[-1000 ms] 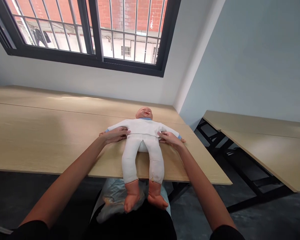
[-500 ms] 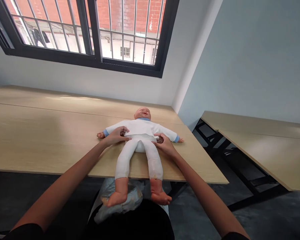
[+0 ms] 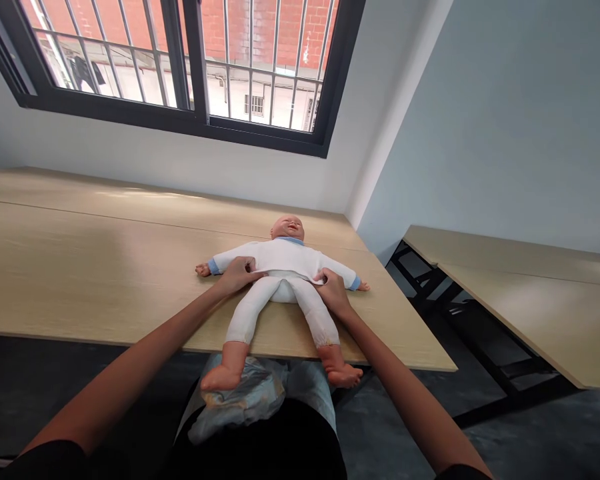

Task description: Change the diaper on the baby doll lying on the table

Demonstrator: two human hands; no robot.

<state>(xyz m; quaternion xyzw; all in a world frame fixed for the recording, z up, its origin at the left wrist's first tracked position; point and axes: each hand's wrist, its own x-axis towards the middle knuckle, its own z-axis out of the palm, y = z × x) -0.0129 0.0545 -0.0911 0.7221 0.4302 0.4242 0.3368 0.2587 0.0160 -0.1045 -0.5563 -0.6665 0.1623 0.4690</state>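
A baby doll [image 3: 270, 303] lies on its back on the wooden table, head toward the window and bare feet past the front edge. It wears a white shirt [image 3: 286, 259] with blue collar and cuffs; its lower body and legs are white cloth. My left hand [image 3: 240, 273] pinches the shirt's lower hem at the doll's hip on the left. On the opposite side, my right hand [image 3: 333, 291] has its fingers closed on the other corner of the hem. The hem is stretched between both hands, across the doll's waist.
The wooden table [image 3: 105, 267] runs along the wall beneath a barred window [image 3: 200, 127]. A second table [image 3: 520, 313] with black legs stands to the right, across a gap. A crumpled plastic bag [image 3: 247, 400] lies on my lap below the table edge.
Both hands have closed on the shirt hem and pulled it slightly down and outward. The doll's legs have spread apart and its feet have shifted up in view.
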